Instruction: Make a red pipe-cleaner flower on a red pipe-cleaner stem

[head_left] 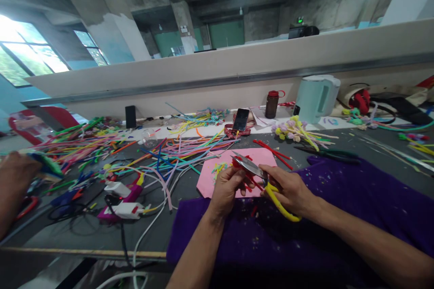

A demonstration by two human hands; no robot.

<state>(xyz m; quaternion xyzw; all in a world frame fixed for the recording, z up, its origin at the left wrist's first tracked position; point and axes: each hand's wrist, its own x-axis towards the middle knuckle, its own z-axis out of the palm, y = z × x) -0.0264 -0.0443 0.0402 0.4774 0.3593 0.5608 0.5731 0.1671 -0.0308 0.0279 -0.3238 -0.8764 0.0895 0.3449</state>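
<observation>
My left hand (224, 188) pinches a bundle of red pipe cleaner (249, 158) between thumb and fingers. In my right hand (290, 190) is a pair of scissors (283, 209) with yellow handles, and its metal blades lie across the red pipe cleaner. From the frame I cannot tell whether the blades are cutting it. Both hands are over a pink sheet (205, 179), which bears small yellow and pale clippings (220, 169). Purple cloth (325, 216) sprinkled with bits lies beneath my forearms. Loose red pipe cleaners (274, 153) rest just beyond the sheet.
At far left another person's hand (15, 169) is beside a green and blue item. Heaped pipe cleaners (98, 140), a power strip (108, 214) and cables lie left. Behind stand a phone (240, 119), brown bottle (271, 104) and mint kettle (313, 99). Pliers (339, 156) lie right.
</observation>
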